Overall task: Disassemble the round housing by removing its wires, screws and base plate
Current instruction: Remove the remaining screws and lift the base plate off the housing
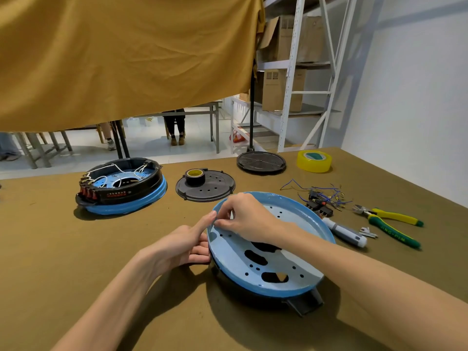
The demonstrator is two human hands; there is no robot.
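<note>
Hanging mustard cloth (121, 54), white wall (415, 97), metal shelving (291, 72), pale floor (152, 143).

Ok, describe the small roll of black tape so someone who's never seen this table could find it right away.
Start at the second round housing, the wired one at the far left of the table. Just right of it lies a flat dark grey perforated disc, and the black tape roll stands on the disc's far left part. Unlike the larger clear yellow tape roll at the far right, it is small and black with a yellowish core.
</note>
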